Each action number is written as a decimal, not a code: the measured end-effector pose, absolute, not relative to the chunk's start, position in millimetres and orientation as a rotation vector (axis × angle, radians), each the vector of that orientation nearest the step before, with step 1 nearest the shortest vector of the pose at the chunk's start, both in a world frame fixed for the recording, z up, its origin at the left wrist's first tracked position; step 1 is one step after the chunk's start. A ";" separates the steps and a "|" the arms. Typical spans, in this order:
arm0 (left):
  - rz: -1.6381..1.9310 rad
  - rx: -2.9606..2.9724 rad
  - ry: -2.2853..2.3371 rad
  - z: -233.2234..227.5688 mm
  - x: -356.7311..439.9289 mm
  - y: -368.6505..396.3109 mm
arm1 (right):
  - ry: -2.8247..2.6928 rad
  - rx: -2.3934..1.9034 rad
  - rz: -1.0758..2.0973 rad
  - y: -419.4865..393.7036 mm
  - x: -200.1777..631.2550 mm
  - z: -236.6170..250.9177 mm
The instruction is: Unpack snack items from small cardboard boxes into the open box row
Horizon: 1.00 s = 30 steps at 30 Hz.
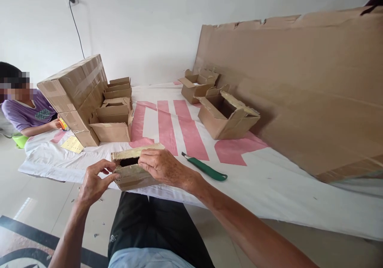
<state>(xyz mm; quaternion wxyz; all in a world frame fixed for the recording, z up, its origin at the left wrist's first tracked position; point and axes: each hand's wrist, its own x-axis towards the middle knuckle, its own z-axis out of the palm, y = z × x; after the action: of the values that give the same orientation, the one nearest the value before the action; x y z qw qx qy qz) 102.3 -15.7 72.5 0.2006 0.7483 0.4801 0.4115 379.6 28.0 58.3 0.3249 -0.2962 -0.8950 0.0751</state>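
A big cardboard sheet (302, 88) leaned against the wall at your 2 o'clock, its foot on the white cloth (269, 180) with pink stripes. At 11 o'clock stood a taped carton (73, 86) with a stack of folded small boxes (115, 112) just beside it. Two open boxes (221, 114) sat at 1 o'clock, near the sheet. At 10 o'clock a person in a purple shirt (25, 112) sat at the cloth's edge, a hand near something orange. A green cutter (206, 168) lay on the cloth just to the right of your hands. You held the small box (133, 172) at 12 o'clock, close in, at the near edge of the cloth above your lap, its open mouth turned toward you. Your right hand (164, 166) was clamped over its top right side, fingers curled on the edge. Your left hand (95, 180) pinched its left end, thumb and fingertips pressed on the card.
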 end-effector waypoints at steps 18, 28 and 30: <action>1.205 1.783 1.218 63.4 103.4 -16.1 | -2.369 -0.781 0.214 25.2 381.1 61.2; 1.283 1.660 1.236 73.9 106.5 -16.8 | -2.360 -0.782 0.233 24.7 381.6 59.9; 1.323 1.666 1.273 78.6 103.6 -17.3 | -2.360 -0.779 0.232 24.6 381.7 59.8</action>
<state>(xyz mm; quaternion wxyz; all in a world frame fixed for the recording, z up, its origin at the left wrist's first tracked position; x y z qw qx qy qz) 103.6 -17.3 78.6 0.3253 0.6356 0.4854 0.5045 381.7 24.6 59.8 0.3173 -0.2961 -0.8966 0.0881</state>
